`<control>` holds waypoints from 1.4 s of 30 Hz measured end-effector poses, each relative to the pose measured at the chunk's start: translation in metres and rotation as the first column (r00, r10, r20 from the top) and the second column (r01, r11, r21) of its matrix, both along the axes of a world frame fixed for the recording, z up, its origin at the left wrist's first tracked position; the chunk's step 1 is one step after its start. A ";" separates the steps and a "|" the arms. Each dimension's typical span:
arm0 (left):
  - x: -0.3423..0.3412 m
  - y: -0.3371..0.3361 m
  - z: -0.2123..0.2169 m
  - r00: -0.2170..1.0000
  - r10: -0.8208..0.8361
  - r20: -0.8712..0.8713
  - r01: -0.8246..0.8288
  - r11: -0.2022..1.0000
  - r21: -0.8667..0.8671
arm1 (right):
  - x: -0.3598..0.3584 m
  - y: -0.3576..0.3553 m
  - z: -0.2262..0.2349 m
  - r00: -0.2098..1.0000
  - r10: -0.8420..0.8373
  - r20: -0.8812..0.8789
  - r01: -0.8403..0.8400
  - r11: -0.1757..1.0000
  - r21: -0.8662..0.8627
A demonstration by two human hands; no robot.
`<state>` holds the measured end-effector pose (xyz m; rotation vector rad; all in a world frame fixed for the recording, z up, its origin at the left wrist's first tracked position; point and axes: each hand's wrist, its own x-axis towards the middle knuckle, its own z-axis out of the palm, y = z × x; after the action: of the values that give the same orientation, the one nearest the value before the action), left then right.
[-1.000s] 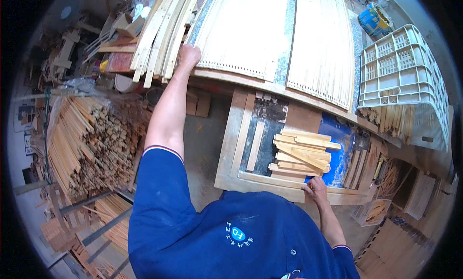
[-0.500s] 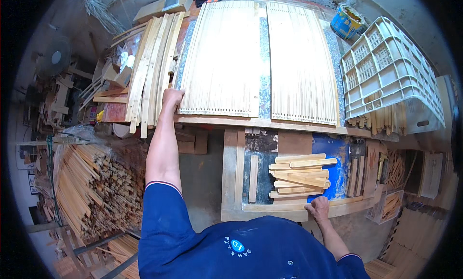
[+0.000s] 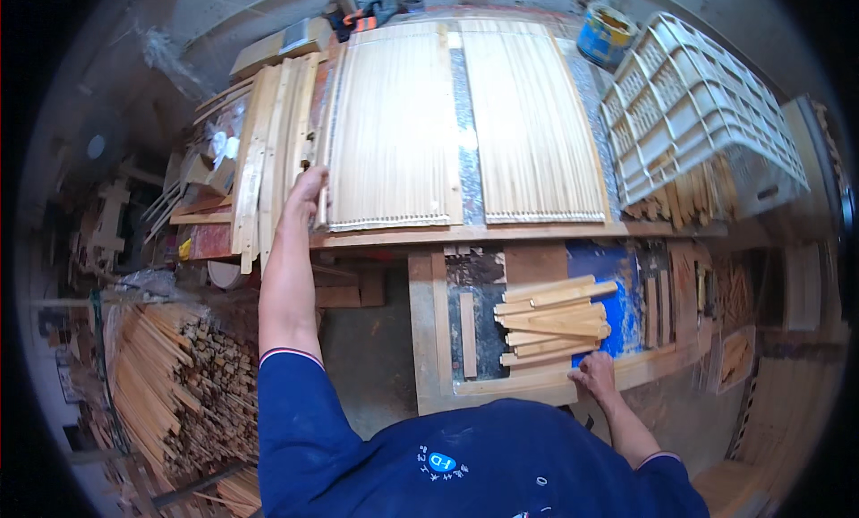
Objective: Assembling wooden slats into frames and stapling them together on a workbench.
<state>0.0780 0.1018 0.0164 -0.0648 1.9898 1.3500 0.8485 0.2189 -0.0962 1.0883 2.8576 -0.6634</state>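
Workbench [image 3: 537,233] with slat panels [image 3: 394,124]

1. The scene is evenly and fairly brightly lit, with soft daylight that seems to come from above; there is no harsh glare.
2. The pale slatted panels [image 3: 465,124] on the bench are the brightest area, close to washed out but still showing their slats.
3. Shadows are soft; the space beneath the bench and the left side by the stick pile [image 3: 170,384] are dimmer.
4. Fisheye distortion bends the bench edge and the white crate [image 3: 698,106] toward the rim.
5. A black vignette rings the frame.
6. The centre is sharp; detail softens near the rim.
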 end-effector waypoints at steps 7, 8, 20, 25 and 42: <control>0.041 -0.025 -0.002 0.907 -0.029 -0.420 -0.005 0.997 -0.078 | -0.042 0.036 0.045 0.981 -0.004 -0.193 -0.024 0.990 -0.142; 0.062 -0.050 0.003 0.867 0.049 -0.496 -0.076 0.996 -0.035 | -0.068 0.045 0.079 0.955 0.031 -0.295 -0.083 0.983 -0.163; 0.404 -0.054 -0.005 0.449 -0.265 -0.853 0.305 0.943 -0.132 | -0.179 0.060 0.303 0.454 0.809 -0.373 -0.541 0.583 0.606; 0.447 -0.019 -0.031 0.196 -0.558 -0.806 0.359 0.806 -0.471 | -0.146 0.118 0.220 0.734 0.607 0.304 -0.665 0.733 0.140; 0.516 0.037 -0.094 0.020 -0.710 -0.704 0.480 0.624 -0.616 | -0.204 0.220 -0.034 0.870 0.490 -0.052 -0.458 0.842 0.284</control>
<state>0.5937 0.1385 -0.0771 1.7248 2.4841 0.4695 0.6444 0.4388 -0.1302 0.3069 3.1968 -0.3297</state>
